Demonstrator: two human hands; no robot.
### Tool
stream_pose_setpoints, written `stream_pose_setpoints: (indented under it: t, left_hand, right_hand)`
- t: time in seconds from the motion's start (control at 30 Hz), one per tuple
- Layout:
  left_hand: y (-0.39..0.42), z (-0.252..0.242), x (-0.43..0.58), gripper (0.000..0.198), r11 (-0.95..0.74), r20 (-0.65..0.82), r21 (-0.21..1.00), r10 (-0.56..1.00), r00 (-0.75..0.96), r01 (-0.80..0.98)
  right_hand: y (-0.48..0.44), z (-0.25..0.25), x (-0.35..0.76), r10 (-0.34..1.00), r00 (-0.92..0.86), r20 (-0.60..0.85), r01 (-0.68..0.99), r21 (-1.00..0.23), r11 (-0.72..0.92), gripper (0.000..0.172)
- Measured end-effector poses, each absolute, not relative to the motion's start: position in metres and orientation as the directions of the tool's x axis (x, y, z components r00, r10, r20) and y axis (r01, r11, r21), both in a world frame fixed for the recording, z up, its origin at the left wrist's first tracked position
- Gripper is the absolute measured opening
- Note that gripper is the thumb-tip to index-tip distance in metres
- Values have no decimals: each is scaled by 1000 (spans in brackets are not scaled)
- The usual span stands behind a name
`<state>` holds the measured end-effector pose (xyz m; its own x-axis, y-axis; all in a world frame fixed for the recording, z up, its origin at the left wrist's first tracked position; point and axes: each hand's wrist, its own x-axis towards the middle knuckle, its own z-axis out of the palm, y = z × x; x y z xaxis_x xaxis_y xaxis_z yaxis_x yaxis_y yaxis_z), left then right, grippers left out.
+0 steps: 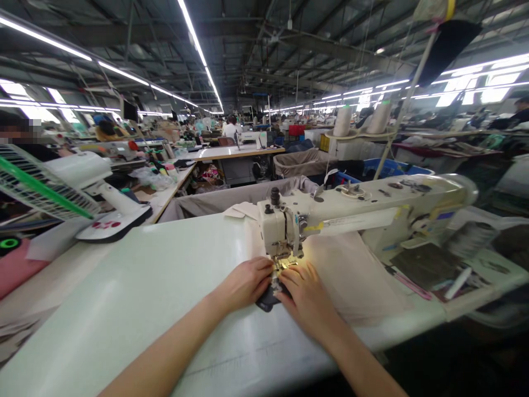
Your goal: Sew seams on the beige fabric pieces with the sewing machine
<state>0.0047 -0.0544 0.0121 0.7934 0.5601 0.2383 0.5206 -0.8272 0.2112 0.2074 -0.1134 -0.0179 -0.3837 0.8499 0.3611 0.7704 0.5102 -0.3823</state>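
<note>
Head view: dark piece (267, 301) is already at 6 o'clock off the sewing machine (275, 227), no finished seam showing, so can't say what's left. Left hand (247, 280) bunched at 10, right hand (309, 300) loosely spread at 3; pinching? Can't tell.

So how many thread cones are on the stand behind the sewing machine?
2: the left cone and the right cone, which is nearer the slanted pole. I can't see whether any more hide behind them.
</note>
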Motion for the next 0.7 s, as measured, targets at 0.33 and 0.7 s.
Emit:
stream_pose_setpoints:
  t: [0.33,0.7]
  left_hand:
    - [-64,12,2,31,-763,227,167,646,729,624]
    - [-123,14,23,16,-780,164,119,625,763,614]
  right_hand:
    - [-136,-24,213,868,-348,355,778,-408,479,28]
    - [-150,-24,222,831,-377,410,726,-427,539,15]
